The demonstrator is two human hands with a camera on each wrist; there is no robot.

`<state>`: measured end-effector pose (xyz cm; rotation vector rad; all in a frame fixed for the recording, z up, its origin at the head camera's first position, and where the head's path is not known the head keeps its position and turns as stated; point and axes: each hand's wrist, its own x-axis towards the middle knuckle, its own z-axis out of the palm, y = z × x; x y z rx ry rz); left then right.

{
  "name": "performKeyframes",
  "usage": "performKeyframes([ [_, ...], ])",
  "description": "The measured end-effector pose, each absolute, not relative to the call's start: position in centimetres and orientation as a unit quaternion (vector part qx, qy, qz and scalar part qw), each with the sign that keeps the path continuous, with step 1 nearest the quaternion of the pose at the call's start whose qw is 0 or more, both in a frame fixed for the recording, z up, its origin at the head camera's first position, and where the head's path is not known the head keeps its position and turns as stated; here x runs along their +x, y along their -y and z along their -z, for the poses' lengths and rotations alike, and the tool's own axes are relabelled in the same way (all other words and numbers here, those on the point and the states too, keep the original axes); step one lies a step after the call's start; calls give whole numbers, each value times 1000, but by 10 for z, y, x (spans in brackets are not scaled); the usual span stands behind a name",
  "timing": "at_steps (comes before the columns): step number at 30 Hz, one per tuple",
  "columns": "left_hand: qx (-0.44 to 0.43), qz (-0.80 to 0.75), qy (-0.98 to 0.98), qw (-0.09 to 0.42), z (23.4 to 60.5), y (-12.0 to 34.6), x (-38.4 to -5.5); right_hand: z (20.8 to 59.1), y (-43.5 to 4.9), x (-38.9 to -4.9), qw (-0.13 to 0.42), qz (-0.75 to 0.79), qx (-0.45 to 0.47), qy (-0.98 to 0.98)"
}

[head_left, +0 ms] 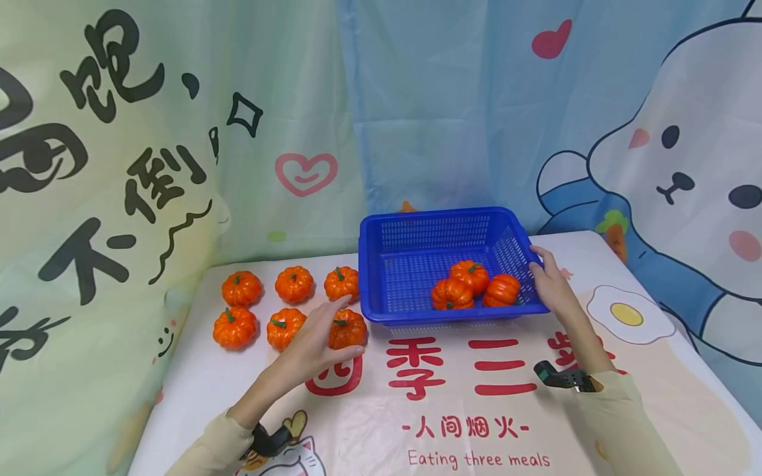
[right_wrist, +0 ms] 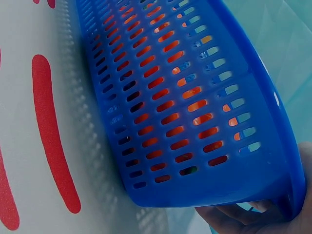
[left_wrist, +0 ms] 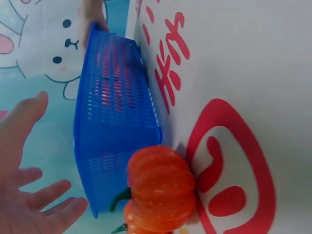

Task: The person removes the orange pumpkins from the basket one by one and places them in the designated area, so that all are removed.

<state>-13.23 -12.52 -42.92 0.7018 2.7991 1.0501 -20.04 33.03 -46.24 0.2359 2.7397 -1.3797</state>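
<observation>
My right hand [head_left: 553, 285] grips the right rim of a blue plastic basket [head_left: 381, 311]; in the right wrist view, fingers [right_wrist: 229, 218] curl under its corner. The basket has slotted walls. Three small orange pumpkins [head_left: 501, 291] lie in its right half. My left hand [head_left: 311, 342] is held over the table, left of the basket, with fingers spread and nothing in its grasp. Nearest to it is a pumpkin [head_left: 348, 330] with a green stem, close to the basket's front left corner. The left wrist view shows this pumpkin [left_wrist: 161, 187] beside the basket wall, apart from the hand.
More pumpkins stand in two rows left of the basket, among them one at the far left [head_left: 235, 328] and one at the back [head_left: 342, 283]. A printed cloth [head_left: 476, 410] covers the table. Behind it hangs a patterned curtain [head_left: 286, 79].
</observation>
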Motion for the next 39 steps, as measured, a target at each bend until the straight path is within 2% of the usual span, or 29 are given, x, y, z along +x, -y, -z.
performKeyframes([
  [7, 274, -330, -903, 5, 417, 116, -141, 461, -330, -200, 32, 451, 78, -889],
  [18, 318, -358, -877, 50, 389, 84, -174, 459, -331, -200, 39, 453, 80, -887],
  [26, 365, -328, -869, 61, 366, 39, -225, 460, -331, -200, 41, 456, 77, -885],
  [32, 361, -349, -859, 102, 356, 3, -277, 463, -329, -200, 41, 461, 77, -883],
  [36, 342, -354, -862, 123, 364, -20, -312, 462, -331, -200, 36, 456, 78, -886],
  [39, 325, -360, -860, 161, 383, -33, -333, 462, -328, -200, 36, 459, 75, -884],
])
